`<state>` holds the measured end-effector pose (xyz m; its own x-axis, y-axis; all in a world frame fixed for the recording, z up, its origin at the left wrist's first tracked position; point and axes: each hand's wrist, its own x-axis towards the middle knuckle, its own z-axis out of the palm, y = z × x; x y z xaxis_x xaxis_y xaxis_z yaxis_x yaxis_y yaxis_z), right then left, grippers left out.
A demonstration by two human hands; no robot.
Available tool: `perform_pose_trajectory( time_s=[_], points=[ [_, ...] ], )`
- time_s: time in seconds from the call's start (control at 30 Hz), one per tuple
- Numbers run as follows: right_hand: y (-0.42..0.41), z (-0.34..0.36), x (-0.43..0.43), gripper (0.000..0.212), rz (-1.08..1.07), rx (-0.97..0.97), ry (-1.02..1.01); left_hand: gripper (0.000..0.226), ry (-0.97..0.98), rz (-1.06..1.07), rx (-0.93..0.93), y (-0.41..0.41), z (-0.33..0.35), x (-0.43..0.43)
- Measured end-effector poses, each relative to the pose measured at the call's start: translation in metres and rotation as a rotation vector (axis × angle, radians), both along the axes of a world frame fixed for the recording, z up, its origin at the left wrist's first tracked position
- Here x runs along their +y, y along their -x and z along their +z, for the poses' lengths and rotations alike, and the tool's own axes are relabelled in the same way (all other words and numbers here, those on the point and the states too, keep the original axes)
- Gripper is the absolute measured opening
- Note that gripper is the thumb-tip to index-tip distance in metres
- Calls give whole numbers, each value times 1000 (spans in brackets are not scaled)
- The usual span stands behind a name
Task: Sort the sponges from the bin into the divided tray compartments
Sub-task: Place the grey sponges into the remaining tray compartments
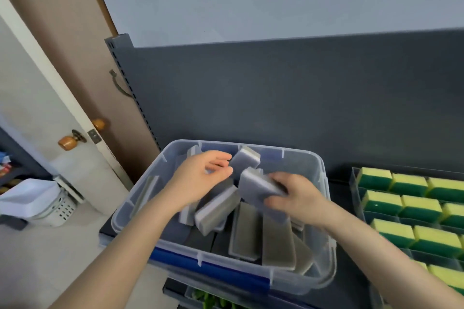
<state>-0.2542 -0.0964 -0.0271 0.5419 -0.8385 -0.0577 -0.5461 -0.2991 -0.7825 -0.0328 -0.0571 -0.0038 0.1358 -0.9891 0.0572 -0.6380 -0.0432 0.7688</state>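
A clear plastic bin (324,170) sits in the middle, holding several grey sponges (218,211). My right hand (296,198) grips one grey sponge (256,183) and holds it over the bin. My left hand (200,175) hovers over the bin with loosely curled fingers next to another grey sponge (246,159) that leans on the bin's far wall; whether it touches that sponge is unclear. At the right, a clear divided tray (355,190) holds several yellow-and-green sponges (409,184) standing in rows.
A dark grey shelf back panel (276,88) rises behind the bin and tray. The bin stands on a blue-edged shelf (226,271). At the left is a door with wooden knobs (67,142) and a white basket (37,202) on the floor.
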Motion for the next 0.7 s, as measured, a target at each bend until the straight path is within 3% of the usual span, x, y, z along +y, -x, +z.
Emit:
perform_pose_trajectory(
  time_s=[0.1, 0.17, 0.47, 0.6, 0.7],
  points=[
    [4, 15, -4, 11, 14, -377, -349, 29, -136, -78, 298, 10, 4, -4],
    [4, 13, -7, 13, 19, -418, -400, 27, -206, -142, 359, 15, 4, -8],
    [-19, 5, -10, 20, -68, -503, -382, 30, -165, -111, 520, 14, -1, -28],
    [-38, -6, -16, 18, -235, -400, -308, 28, 27, 72, 589, -13, 10, -44],
    [-56, -17, -19, 28, -280, -49, -129, 29, 73, 111, 617, -41, 16, -50]
  ],
)
